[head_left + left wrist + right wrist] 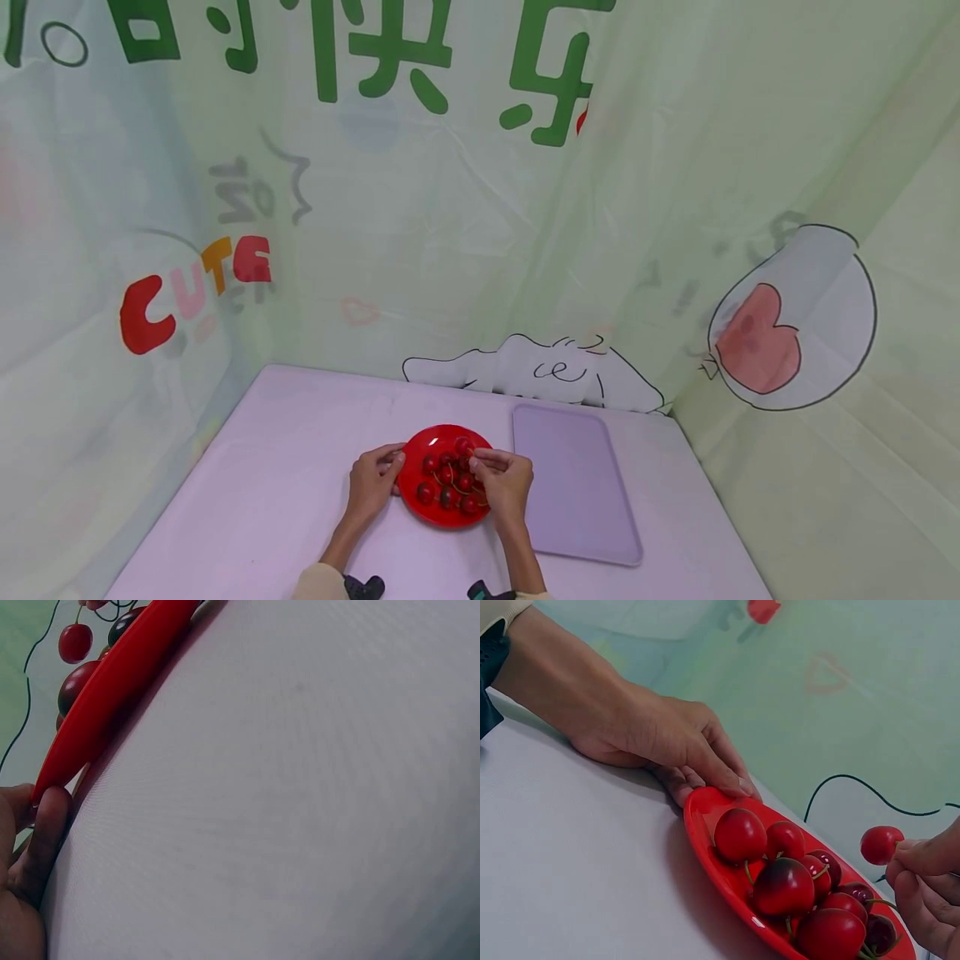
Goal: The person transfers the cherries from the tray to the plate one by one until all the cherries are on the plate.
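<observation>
A round red plate (411,500) holds several dark red cherries (447,497) with thin stems. My left hand (370,482) grips the plate's left rim, thumb on top and fingers below; the left wrist view shows the rim between its fingers (54,817). Over the plate's right side, my right hand (506,485) pinches a single cherry (882,845) between thumb and fingertips, near its stem. That cherry hangs above the others in the right wrist view. The right hand covers part of the plate's right edge in the head view.
Right of the plate lies a flat purple rectangular tray (573,483), lengthwise on the pale table (300,467). Behind and at both sides hang printed curtains (450,250) with lettering and drawings, meeting the table's edges.
</observation>
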### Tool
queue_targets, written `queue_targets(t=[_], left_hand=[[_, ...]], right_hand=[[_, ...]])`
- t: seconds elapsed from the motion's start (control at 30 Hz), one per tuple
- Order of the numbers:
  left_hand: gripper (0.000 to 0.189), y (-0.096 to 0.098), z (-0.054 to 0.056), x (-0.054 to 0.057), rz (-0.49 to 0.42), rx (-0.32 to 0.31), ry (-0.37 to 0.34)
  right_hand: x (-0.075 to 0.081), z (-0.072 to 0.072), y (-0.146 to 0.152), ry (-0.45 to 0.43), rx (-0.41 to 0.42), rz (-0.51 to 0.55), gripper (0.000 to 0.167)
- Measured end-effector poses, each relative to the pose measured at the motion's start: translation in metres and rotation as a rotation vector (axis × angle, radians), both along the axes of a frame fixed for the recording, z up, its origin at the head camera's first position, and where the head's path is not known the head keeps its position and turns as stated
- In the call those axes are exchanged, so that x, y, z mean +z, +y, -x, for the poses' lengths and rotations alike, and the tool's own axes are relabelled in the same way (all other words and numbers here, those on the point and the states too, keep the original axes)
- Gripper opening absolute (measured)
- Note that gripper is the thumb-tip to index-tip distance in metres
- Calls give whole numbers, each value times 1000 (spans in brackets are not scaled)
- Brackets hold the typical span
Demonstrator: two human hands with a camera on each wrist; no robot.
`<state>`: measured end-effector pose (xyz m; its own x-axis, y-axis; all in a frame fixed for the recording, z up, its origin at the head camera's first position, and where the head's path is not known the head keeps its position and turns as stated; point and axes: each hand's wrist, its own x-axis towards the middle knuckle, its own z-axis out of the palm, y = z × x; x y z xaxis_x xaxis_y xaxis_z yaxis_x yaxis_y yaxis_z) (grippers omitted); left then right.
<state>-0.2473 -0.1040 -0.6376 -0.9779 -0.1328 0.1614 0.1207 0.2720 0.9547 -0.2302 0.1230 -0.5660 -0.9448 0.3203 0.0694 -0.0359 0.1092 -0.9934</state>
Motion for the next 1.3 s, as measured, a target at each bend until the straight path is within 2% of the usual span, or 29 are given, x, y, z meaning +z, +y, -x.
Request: queue_targets(t=[0.27, 0.73, 1.0, 1.3], left_hand=[[31, 0, 2, -1, -14, -3, -8], [32, 2, 3, -2, 11, 11, -13], [31, 1, 3, -1, -8, -3, -3], [30, 0, 3, -6, -3, 2, 4]], right_hand=[[-1, 8, 0, 21, -1, -62, 10], [-3, 13, -2, 20, 0, -128, 9], [-3, 17, -4, 66, 5, -236, 11], [-2, 18, -8, 83, 21, -350, 12]])
